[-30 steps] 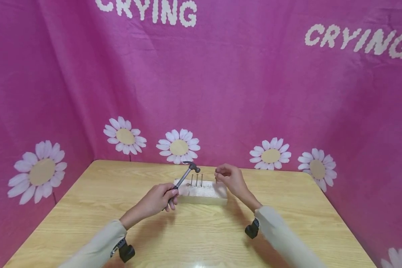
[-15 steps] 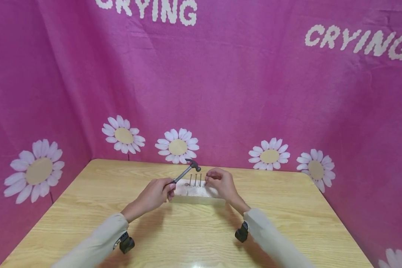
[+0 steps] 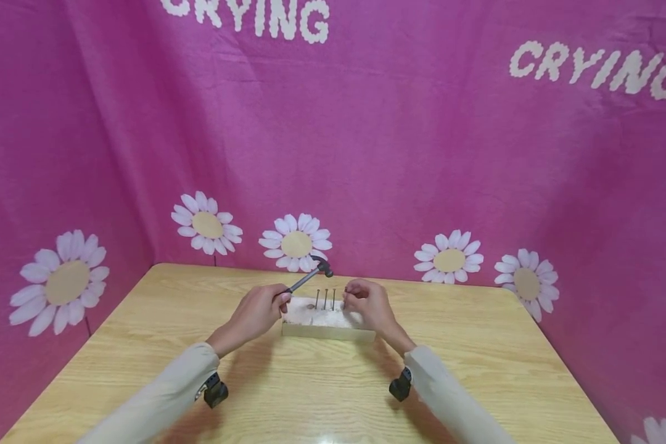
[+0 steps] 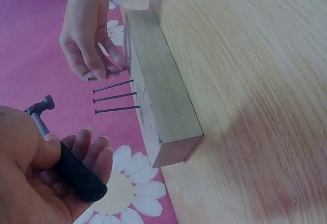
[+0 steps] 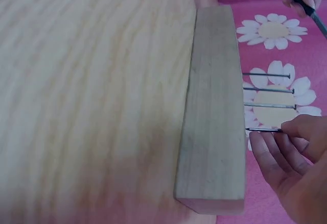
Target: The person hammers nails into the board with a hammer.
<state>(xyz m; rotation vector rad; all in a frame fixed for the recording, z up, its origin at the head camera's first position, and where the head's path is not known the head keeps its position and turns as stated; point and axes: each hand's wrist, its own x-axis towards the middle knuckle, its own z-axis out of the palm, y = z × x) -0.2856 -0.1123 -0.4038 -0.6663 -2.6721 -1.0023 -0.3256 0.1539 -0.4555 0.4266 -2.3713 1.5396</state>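
My left hand (image 3: 258,312) grips a claw hammer by its black handle (image 4: 79,175); the dark metal head (image 3: 323,266) is raised above and behind a pale wooden block (image 3: 327,333). Three nails (image 3: 325,299) stand upright in a row in the block's top face. To their right, my right hand (image 3: 370,305) pinches another nail (image 5: 263,129) between thumb and fingers. That nail's point meets the block's top, as the right wrist view shows. In the left wrist view the pinched nail (image 4: 107,74) leans slightly relative to the row.
The block lies on a wood-grain table (image 3: 311,382), towards its far edge. Behind and at both sides hangs a pink cloth (image 3: 366,154) with white flowers and lettering. A small dark knot or hole (image 3: 311,306) marks the block's top left of the nails.
My right hand has moved left with its nail, from the block's right end to beside the standing nails. The hammer in my left hand has risen slightly.
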